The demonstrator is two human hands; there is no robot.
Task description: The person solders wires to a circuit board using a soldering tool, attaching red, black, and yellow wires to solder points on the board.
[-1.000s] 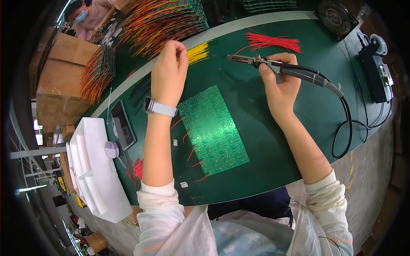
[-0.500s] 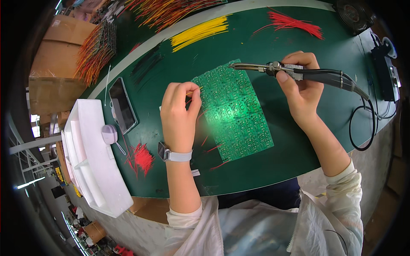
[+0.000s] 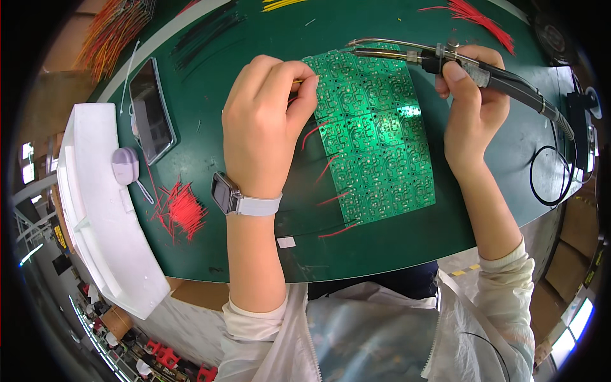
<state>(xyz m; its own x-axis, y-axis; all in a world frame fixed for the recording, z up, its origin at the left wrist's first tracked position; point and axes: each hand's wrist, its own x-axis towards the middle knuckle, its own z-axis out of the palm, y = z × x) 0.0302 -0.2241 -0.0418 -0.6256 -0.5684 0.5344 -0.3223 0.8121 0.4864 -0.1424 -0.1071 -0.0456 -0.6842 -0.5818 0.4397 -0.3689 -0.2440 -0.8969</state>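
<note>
A green circuit board panel (image 3: 382,137) lies flat on the green table, with several short red wires (image 3: 326,170) sticking out from its left edge. At the board's upper left edge, the fingers of my left hand (image 3: 264,121) are pinched on a thin yellow wire (image 3: 297,81); its end is hidden by the fingertips. A bit of red shows just under it. My right hand (image 3: 474,108) grips a soldering iron (image 3: 471,71) with a thin metal feed tube above its barrel. The iron's tip is over the board's top edge, and I cannot tell whether it touches.
A red wire pile (image 3: 184,210), phone (image 3: 153,111), lilac case (image 3: 126,167) and white foam tray (image 3: 105,210) are on the left. Black wires (image 3: 207,35), yellow wires (image 3: 283,4) and red wires (image 3: 484,24) lie farther back. The iron's cable (image 3: 534,175) loops at right.
The whole view has shifted and come closer, so the board and hands look larger. Both hands keep their grips, and the iron tip stays near the board's top edge.
</note>
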